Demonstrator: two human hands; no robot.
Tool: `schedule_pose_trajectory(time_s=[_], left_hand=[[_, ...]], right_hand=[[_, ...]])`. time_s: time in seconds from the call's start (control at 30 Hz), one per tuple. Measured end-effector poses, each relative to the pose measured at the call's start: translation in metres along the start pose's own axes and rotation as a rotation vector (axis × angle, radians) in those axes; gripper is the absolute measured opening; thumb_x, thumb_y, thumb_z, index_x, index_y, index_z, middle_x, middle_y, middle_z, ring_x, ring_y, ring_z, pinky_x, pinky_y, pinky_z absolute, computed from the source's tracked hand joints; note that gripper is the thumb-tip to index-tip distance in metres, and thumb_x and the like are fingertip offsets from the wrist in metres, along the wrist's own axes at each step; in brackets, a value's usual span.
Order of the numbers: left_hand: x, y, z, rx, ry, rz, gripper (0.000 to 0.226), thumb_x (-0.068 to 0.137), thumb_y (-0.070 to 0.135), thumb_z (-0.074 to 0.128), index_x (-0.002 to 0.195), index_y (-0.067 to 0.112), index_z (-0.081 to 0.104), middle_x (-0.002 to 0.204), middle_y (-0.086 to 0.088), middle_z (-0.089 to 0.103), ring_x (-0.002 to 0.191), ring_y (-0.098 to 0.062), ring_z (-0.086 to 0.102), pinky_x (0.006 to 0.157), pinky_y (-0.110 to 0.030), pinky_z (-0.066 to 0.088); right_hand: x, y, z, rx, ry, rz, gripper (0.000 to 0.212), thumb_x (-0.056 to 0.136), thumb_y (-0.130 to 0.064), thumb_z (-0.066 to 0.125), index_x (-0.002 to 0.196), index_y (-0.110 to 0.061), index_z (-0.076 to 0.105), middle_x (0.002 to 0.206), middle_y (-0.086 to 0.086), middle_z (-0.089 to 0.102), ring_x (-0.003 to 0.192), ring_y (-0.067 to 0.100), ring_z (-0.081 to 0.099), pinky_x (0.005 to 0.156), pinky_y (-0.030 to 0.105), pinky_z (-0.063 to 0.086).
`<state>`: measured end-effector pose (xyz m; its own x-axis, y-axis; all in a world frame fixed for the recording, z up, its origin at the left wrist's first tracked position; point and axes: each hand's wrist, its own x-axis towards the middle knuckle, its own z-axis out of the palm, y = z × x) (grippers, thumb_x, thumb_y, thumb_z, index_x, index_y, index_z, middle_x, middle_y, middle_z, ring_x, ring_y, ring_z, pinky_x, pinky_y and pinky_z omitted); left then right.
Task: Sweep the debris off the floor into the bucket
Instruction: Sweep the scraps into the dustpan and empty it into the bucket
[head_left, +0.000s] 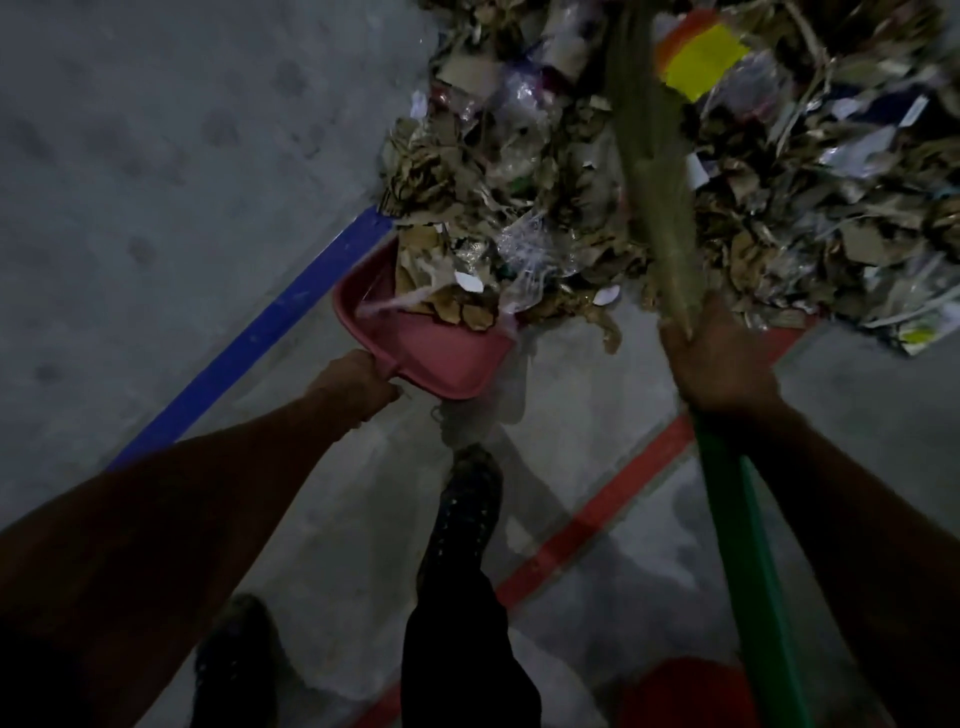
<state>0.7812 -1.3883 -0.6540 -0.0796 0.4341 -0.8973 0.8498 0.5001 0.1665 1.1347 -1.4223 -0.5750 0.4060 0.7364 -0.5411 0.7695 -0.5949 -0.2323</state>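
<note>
A big heap of debris, torn cardboard, plastic film and paper scraps, covers the floor at the top. A pink dustpan lies at its near edge with scraps spilling into it. My left hand grips the dustpan's handle. My right hand grips a broom where its green handle meets the straw bristles, which lie over the heap. A red bucket shows at the bottom edge, partly hidden behind the broom handle.
The concrete floor carries a blue tape line on the left and a red tape line running diagonally. My feet in dark shoes stand just behind the dustpan. A yellow and orange piece lies in the heap.
</note>
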Motion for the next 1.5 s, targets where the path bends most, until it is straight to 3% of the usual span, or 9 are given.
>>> schedule_pose_trajectory(time_s=[0.2, 0.3, 0.43, 0.73, 1.0, 1.13, 1.23, 1.33, 1.5], left_hand=[[0.007, 0.000, 0.004, -0.017, 0.014, -0.011, 0.017, 0.087, 0.024, 0.069, 0.094, 0.011, 0.061, 0.066, -0.011, 0.058, 0.054, -0.022, 0.054, 0.045, -0.028, 0.040], [0.011, 0.002, 0.005, -0.043, 0.033, -0.014, 0.021, 0.086, 0.024, 0.070, 0.093, 0.007, 0.061, 0.065, -0.011, 0.058, 0.051, -0.022, 0.054, 0.043, -0.026, 0.039], [0.011, 0.012, 0.012, -0.114, 0.062, -0.030, 0.023, 0.082, 0.025, 0.073, 0.087, 0.006, 0.062, 0.064, -0.011, 0.060, 0.047, -0.021, 0.053, 0.041, -0.023, 0.038], [-0.001, 0.008, 0.004, -0.164, 0.081, -0.102, 0.026, 0.085, 0.028, 0.070, 0.093, 0.006, 0.060, 0.071, -0.012, 0.060, 0.053, -0.023, 0.055, 0.044, -0.025, 0.042], [0.003, 0.009, -0.010, 0.112, 0.121, -0.032, 0.031, 0.087, 0.019, 0.064, 0.115, 0.006, 0.060, 0.104, -0.018, 0.065, 0.092, -0.036, 0.065, 0.072, -0.037, 0.053], [0.005, 0.019, -0.011, 0.125, 0.113, -0.009, 0.025, 0.089, 0.014, 0.063, 0.112, 0.005, 0.060, 0.094, -0.015, 0.062, 0.082, -0.030, 0.061, 0.065, -0.035, 0.048], [0.004, 0.021, -0.014, 0.122, 0.122, -0.018, 0.024, 0.089, 0.013, 0.063, 0.111, 0.006, 0.059, 0.092, -0.014, 0.061, 0.078, -0.026, 0.060, 0.059, -0.033, 0.047], [0.001, 0.020, -0.015, 0.161, 0.118, -0.009, 0.029, 0.089, 0.019, 0.063, 0.115, 0.006, 0.058, 0.104, -0.016, 0.064, 0.093, -0.032, 0.064, 0.075, -0.038, 0.053], [0.005, 0.011, -0.018, 0.219, 0.108, 0.020, 0.030, 0.089, 0.020, 0.065, 0.115, 0.008, 0.060, 0.100, -0.011, 0.060, 0.086, -0.024, 0.059, 0.068, -0.033, 0.046]], right_hand=[[0.061, 0.011, -0.016, 0.014, -0.045, 0.160, 0.052, 0.095, -0.038, 0.056, 0.129, 0.001, 0.047, 0.122, 0.028, 0.058, 0.099, 0.043, 0.064, 0.084, 0.049, 0.053], [0.052, -0.001, 0.009, -0.128, -0.121, 0.054, 0.049, 0.097, -0.030, 0.052, 0.132, 0.003, 0.045, 0.128, 0.029, 0.053, 0.115, 0.043, 0.055, 0.094, 0.048, 0.044], [0.004, -0.012, 0.049, -0.109, -0.256, 0.002, 0.046, 0.099, -0.040, 0.047, 0.131, -0.007, 0.041, 0.116, 0.021, 0.060, 0.102, 0.038, 0.060, 0.081, 0.038, 0.046], [0.010, -0.022, -0.003, 0.007, -0.083, -0.051, 0.050, 0.098, -0.041, 0.050, 0.134, -0.009, 0.042, 0.118, 0.021, 0.061, 0.105, 0.040, 0.061, 0.090, 0.043, 0.048], [0.071, -0.053, 0.039, -0.211, -0.236, -0.091, 0.039, 0.097, -0.025, 0.050, 0.126, 0.002, 0.053, 0.124, 0.027, 0.057, 0.114, 0.041, 0.054, 0.083, 0.038, 0.042], [0.032, -0.047, 0.080, -0.273, -0.208, -0.161, 0.038, 0.096, -0.028, 0.046, 0.126, -0.005, 0.050, 0.114, 0.023, 0.061, 0.101, 0.041, 0.060, 0.074, 0.038, 0.041], [-0.010, -0.038, 0.087, -0.261, -0.213, -0.230, 0.051, 0.097, -0.034, 0.047, 0.141, -0.010, 0.038, 0.125, 0.020, 0.057, 0.102, 0.039, 0.059, 0.074, 0.038, 0.042], [-0.035, -0.025, 0.065, -0.218, -0.222, -0.271, 0.066, 0.096, -0.044, 0.049, 0.151, -0.016, 0.024, 0.119, 0.019, 0.060, 0.098, 0.041, 0.061, 0.078, 0.041, 0.047], [0.009, -0.018, 0.019, -0.139, -0.165, -0.083, 0.054, 0.095, -0.048, 0.052, 0.137, -0.016, 0.042, 0.116, 0.020, 0.062, 0.102, 0.040, 0.062, 0.080, 0.039, 0.046]])
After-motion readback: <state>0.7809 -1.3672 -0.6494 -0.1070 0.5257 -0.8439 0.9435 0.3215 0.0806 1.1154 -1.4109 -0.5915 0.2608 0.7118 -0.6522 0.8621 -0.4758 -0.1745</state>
